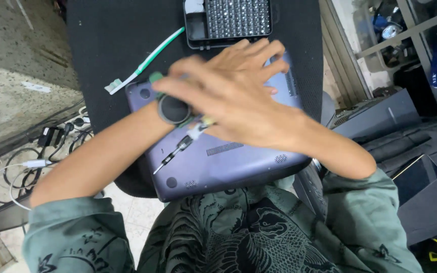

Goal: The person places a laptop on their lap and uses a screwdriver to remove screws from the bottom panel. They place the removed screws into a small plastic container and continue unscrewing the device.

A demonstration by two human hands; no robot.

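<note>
Head view is showing a purple laptop [238, 162] lying base-up on a black mat [107, 45], steadied across the person's lap. Right hand [238, 96] is crossing over it with fingers spread wide, gripping nothing, blurred in motion. Left hand is hiding beneath; only its watch-wearing wrist [174, 109] is visible, so I cannot tell its grip. Small screwdriver [178, 149] is resting on the base near the hands. Far off, a bit set case [228, 21] and a toothbrush [142, 63] are lying on the mat.

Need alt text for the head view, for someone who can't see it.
Two bare arms cross over an upturned purple laptop on a black mat; the right hand is spread on top, blurred. A screwdriver lies on the laptop, with a bit case and toothbrush beyond.
</note>
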